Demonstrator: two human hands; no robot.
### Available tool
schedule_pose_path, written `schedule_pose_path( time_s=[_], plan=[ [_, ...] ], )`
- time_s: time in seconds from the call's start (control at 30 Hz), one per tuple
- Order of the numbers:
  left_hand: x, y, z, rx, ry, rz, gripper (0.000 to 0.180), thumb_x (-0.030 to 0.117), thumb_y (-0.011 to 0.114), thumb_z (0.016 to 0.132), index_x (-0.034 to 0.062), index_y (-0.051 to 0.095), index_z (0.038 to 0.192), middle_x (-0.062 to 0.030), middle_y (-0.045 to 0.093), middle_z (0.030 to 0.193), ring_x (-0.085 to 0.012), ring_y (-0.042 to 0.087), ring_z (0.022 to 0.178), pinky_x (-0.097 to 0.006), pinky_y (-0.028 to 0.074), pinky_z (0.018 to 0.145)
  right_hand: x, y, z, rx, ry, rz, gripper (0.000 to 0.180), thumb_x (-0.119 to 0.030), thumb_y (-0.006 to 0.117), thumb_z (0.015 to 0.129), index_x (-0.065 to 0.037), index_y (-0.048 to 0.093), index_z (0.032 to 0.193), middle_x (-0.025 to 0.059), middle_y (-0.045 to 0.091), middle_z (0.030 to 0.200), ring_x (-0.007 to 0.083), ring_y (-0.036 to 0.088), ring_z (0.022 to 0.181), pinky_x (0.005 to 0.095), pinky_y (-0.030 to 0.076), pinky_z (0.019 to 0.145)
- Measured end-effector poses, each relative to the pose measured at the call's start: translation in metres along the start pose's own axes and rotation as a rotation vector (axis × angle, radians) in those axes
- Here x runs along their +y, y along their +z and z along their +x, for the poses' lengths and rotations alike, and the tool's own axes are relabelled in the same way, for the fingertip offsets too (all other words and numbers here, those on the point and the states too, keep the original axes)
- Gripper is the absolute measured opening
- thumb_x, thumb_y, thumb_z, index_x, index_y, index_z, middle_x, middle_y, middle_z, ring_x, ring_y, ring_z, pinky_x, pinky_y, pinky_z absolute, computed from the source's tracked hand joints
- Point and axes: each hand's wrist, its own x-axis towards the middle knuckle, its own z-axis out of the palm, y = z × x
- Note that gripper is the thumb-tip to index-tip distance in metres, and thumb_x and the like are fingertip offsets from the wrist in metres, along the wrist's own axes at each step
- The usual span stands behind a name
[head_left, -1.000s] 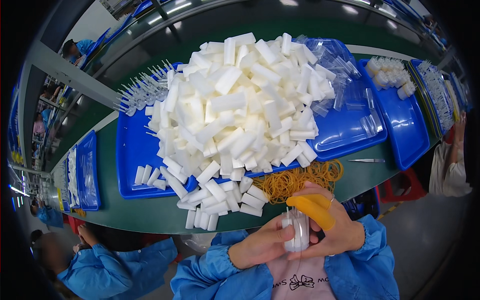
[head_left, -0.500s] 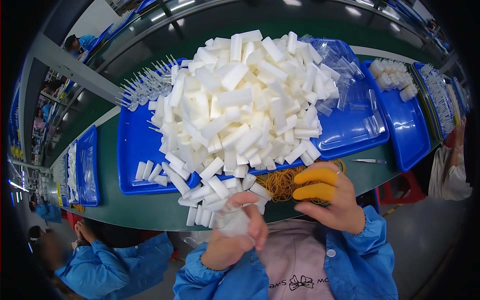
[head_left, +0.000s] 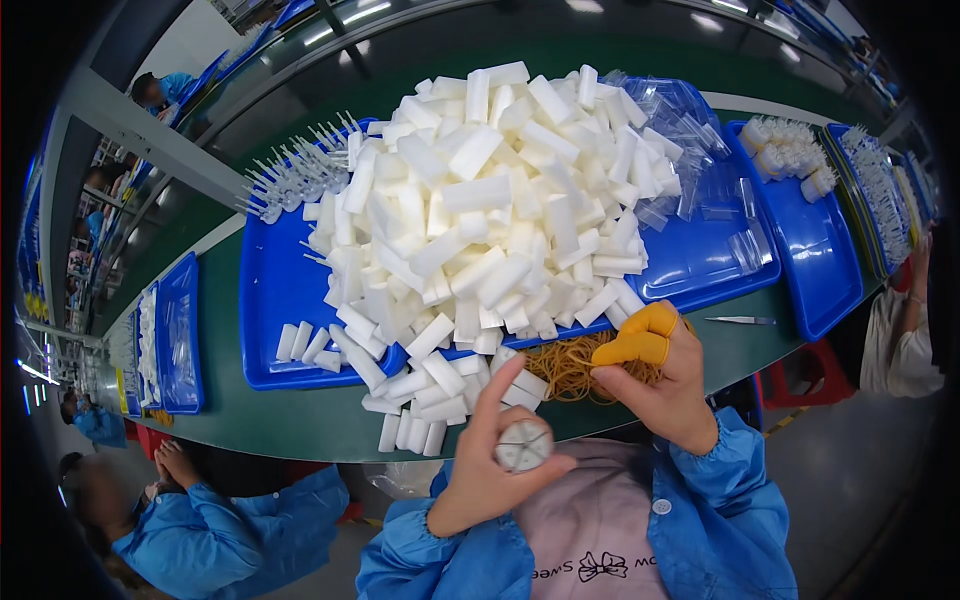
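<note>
My left hand point(head_left: 490, 465) is closed round a bundle of white foam pieces point(head_left: 524, 447), seen end-on as a disc split into wedges. Its index finger points up beside the bundle. My right hand point(head_left: 665, 375) wears yellow finger cots point(head_left: 637, 335) on two bent fingers. Thumb and fingertips come together over a heap of tan rubber bands point(head_left: 572, 368); whatever is pinched there is too small to make out. Loose white foam pieces point(head_left: 430, 395) lie by the table edge, just beyond my left hand. Behind them rises a big pile of the same foam pieces point(head_left: 480, 195).
Blue trays point(head_left: 290, 340) hold the foam pile, white parts with thin stems point(head_left: 300, 175) and clear plastic pieces point(head_left: 690, 130). Tweezers point(head_left: 740, 320) lie on the green table at right. Another blue tray point(head_left: 820, 270) carries white bundles point(head_left: 785, 150). A co-worker in blue point(head_left: 215, 535) sits at left.
My left hand has turned so the bundle's end faces up, with its index finger extended. The right hand's yellow-covered fingers have bent toward the thumb over the rubber bands.
</note>
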Motion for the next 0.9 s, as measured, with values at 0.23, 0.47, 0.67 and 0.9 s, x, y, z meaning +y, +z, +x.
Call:
schedule_pose_path(
  time_s=[0.23, 0.47, 0.67, 0.9],
  plan=[
    [-0.012, 0.021, 0.023, -0.174, 0.079, 0.006, 0.066, 0.009, 0.082, 0.068, 0.0035, 0.043, 0.121, -0.005, 0.06, 0.088, -0.0074, 0.056, 0.08, -0.022, 0.046, 0.07, -0.016, -0.008, -0.01, -0.085, 0.021, 0.237, 0.017, -0.01, 0.076, 0.066, -0.007, 0.067, 0.08, 0.0061, 0.056, 0.081, 0.0235, 0.055, 0.076, 0.0328, 0.044, 0.068],
    [0.005, 0.037, 0.019, -0.286, 0.086, 0.555, 0.043, 0.029, 0.072, 0.076, 0.0067, 0.048, 0.104, -0.0093, 0.062, 0.087, -0.0229, 0.064, 0.079, -0.03, 0.049, 0.066, -0.028, -0.027, -0.012, -0.368, 0.048, 0.587, 0.014, -0.01, 0.073, 0.072, -0.007, 0.065, 0.083, 0.0088, 0.059, 0.101, 0.024, 0.06, 0.082, 0.0312, 0.049, 0.073],
    [0.0, 0.028, 0.028, -0.292, 0.098, 0.277, 0.039, 0.016, 0.073, 0.075, 0.0086, 0.044, 0.1, -0.006, 0.058, 0.085, -0.0204, 0.061, 0.076, -0.03, 0.047, 0.063, -0.055, -0.038, -0.038, -0.464, -0.598, -0.153, 0.017, -0.015, 0.072, 0.068, -0.011, 0.065, 0.083, 0.0053, 0.061, 0.094, 0.0192, 0.06, 0.075, 0.028, 0.049, 0.06],
    [-0.001, 0.02, 0.021, -0.29, -0.126, -0.795, 0.042, 0.008, 0.075, 0.071, 0.0097, 0.045, 0.1, -0.0037, 0.054, 0.082, -0.0167, 0.055, 0.072, -0.026, 0.046, 0.063, -0.029, -0.049, -0.05, -0.382, -0.18, -0.217, 0.02, -0.019, 0.075, 0.068, -0.008, 0.066, 0.082, 0.0056, 0.058, 0.079, 0.0229, 0.059, 0.07, 0.0354, 0.048, 0.07]
  ],
)
